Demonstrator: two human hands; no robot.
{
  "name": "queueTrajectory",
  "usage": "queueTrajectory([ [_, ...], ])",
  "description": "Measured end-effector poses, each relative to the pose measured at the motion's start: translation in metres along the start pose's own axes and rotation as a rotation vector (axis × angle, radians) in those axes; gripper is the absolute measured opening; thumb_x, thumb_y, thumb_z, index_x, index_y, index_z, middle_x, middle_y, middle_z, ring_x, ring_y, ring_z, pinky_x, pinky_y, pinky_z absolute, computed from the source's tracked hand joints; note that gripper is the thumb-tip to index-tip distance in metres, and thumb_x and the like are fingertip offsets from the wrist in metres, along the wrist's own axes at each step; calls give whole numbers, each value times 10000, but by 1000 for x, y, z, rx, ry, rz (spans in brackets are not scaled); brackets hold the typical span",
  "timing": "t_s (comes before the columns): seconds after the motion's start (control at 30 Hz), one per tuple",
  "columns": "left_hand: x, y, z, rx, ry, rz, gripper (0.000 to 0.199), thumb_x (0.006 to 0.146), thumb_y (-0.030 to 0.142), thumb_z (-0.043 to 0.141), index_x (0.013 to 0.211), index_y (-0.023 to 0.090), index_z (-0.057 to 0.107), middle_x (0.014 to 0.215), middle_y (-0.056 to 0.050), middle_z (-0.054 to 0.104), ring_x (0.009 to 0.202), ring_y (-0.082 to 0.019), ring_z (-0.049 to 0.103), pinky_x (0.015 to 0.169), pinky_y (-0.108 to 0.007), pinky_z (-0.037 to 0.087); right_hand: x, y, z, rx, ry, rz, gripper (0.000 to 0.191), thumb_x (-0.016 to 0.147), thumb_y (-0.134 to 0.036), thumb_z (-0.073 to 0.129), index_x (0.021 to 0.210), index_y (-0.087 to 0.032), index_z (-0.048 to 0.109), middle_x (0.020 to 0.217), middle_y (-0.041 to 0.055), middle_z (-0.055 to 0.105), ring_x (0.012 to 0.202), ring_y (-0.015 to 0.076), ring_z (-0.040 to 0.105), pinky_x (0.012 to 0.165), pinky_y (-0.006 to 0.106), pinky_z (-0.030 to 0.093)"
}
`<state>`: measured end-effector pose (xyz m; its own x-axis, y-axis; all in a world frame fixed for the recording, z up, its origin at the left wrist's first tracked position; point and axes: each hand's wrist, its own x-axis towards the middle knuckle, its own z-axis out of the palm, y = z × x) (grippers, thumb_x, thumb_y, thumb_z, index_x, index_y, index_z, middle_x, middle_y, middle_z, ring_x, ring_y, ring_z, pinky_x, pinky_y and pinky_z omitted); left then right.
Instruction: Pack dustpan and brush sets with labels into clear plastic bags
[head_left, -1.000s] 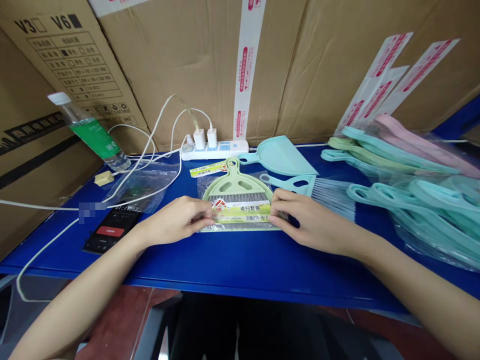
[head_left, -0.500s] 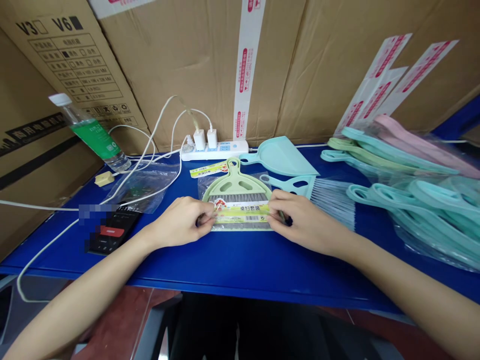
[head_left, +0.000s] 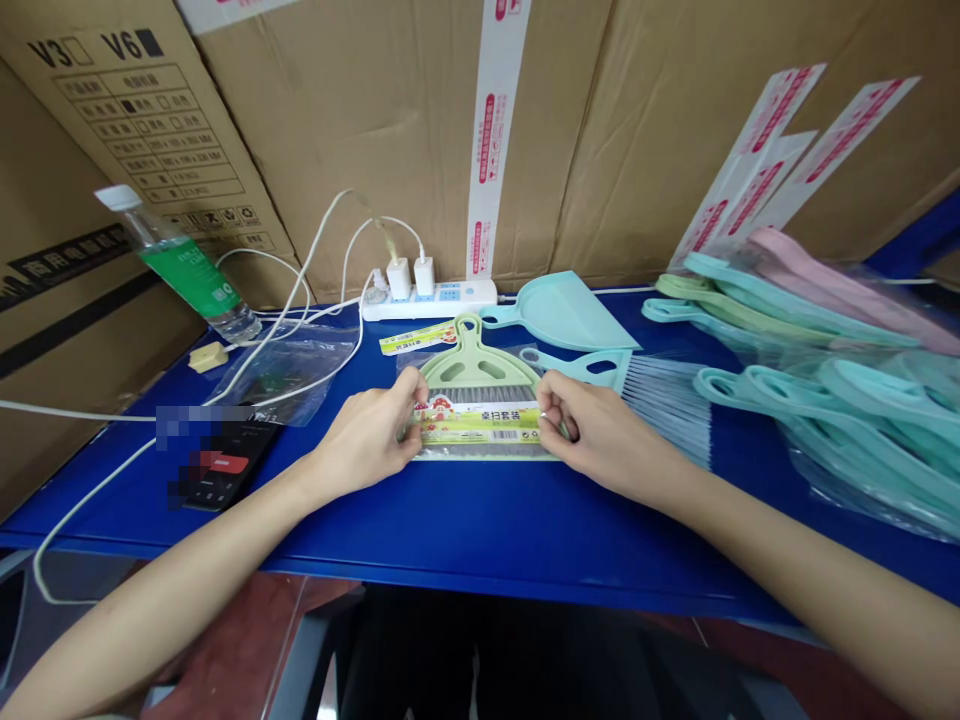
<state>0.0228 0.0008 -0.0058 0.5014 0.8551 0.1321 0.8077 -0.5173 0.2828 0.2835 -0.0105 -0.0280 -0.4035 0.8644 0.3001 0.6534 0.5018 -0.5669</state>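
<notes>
A green dustpan and brush set [head_left: 480,372] lies flat on the blue table, its handle pointing away from me. Across its grey bristles runs a yellow and white printed label [head_left: 472,424]. My left hand [head_left: 375,428] is closed at the label's left end, with thumb and fingertips pinched there. At the right end my right hand [head_left: 592,425] pinches the label in the same way. Clear plastic film shows around the set. Just behind it are a light blue dustpan [head_left: 574,312] and a light blue brush [head_left: 664,400], with a second label strip [head_left: 417,338] to the left.
A white power strip [head_left: 465,294] with cables stands against the cardboard boxes. On the left are a bottle [head_left: 191,275], a plastic bag [head_left: 319,355] and a black phone [head_left: 232,465]. Wrapped blue, green and pink sets [head_left: 862,400] are piled on the right.
The label has turned so that its large print now reads upright. My hands have shifted slightly at its ends, the left one a little outward.
</notes>
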Motion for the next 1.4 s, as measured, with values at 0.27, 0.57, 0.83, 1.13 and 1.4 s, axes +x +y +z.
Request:
queueTrajectory([
  [0.27, -2, -3, 3, 135, -35, 319, 558, 793, -43, 402, 1132, 283, 702, 845, 6, 541, 746, -127, 565, 666, -213, 449, 1, 3, 5, 20, 13, 69, 268, 737, -165, 468, 881, -273, 270, 660, -75, 435, 497, 138, 440, 521, 284, 331],
  [0.57, 4, 1, 2, 248, -122, 345, 660, 817, -46, 364, 1262, 319, 688, 747, 2, 464, 699, -152, 499, 742, -273, 510, 2, 8, 5, 40, 36, 61, 275, 762, -184, 464, 903, -272, 244, 651, -98, 328, 481, 129, 383, 501, 280, 320],
  [0.83, 2, -2, 5, 141, -55, 306, 628, 774, -56, 411, 1187, 289, 735, 749, 7, 470, 655, -130, 509, 642, -224, 463, 3, 9, -1, 95, -22, 5, 270, 761, -139, 442, 912, -273, 262, 654, -96, 306, 503, 130, 338, 496, 267, 305],
  [1.13, 4, 0, 0, 186, -99, 311, 643, 741, -41, 405, 1180, 292, 737, 740, 1, 480, 689, -148, 531, 676, -244, 501, 11, 6, -27, -173, -20, -132, 123, 905, -256, 491, 993, -215, 567, 693, -16, 489, 602, 165, 495, 558, 289, 370],
  [1.4, 5, -1, 3, 131, -88, 324, 639, 754, -41, 387, 1183, 281, 734, 791, -18, 538, 746, -159, 561, 727, -268, 527, 24, -20, -5, -525, -187, -588, 285, 1001, -229, 454, 950, -183, 731, 752, 44, 583, 735, 205, 535, 731, 354, 426],
])
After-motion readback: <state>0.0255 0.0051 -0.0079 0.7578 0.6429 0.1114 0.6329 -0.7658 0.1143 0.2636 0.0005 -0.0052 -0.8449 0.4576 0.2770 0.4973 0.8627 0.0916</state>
